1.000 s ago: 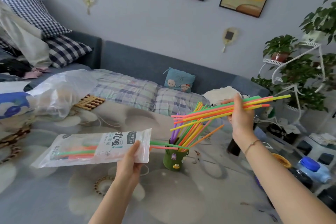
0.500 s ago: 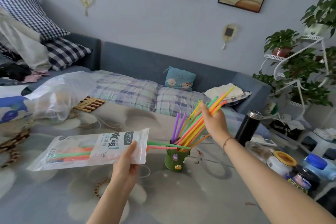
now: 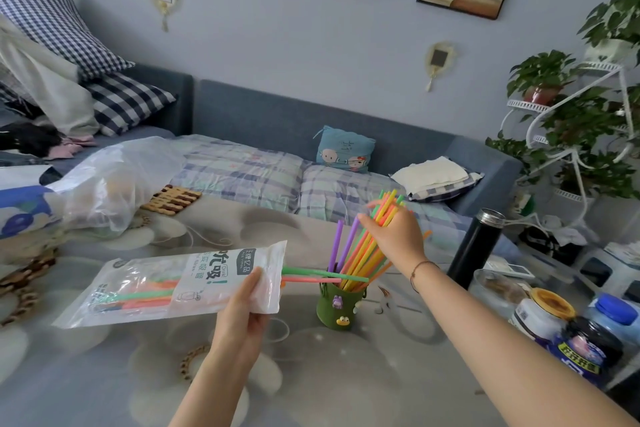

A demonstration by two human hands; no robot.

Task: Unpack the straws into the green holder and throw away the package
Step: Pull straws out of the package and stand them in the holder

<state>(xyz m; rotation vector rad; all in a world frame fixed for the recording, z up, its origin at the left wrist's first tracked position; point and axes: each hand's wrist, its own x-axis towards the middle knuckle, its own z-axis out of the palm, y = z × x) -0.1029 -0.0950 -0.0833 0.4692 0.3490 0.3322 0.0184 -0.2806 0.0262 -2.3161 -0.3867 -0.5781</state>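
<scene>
The green holder point(image 3: 339, 303) stands on the table, with several coloured straws point(image 3: 360, 250) leaning out of it to the upper right. My right hand point(image 3: 394, 234) is wrapped around the upper part of that bunch, whose lower ends sit in the holder. My left hand point(image 3: 247, 305) grips the clear straw package point(image 3: 173, 288) at its open end and holds it level above the table. A few green and orange straws remain inside it. A green and a pink straw point(image 3: 318, 276) poke out of the package toward the holder.
A black flask point(image 3: 476, 246) stands right of the holder, with jars point(image 3: 568, 333) at the table's right edge. A clear plastic bag point(image 3: 104, 191) and a wooden trivet point(image 3: 173, 199) lie at the back left. A plant stand point(image 3: 571, 135) is at far right.
My right hand swung its bunch of straws from level down to steep and lowered their ends into the green holder. My left hand and the package stayed nearly still.
</scene>
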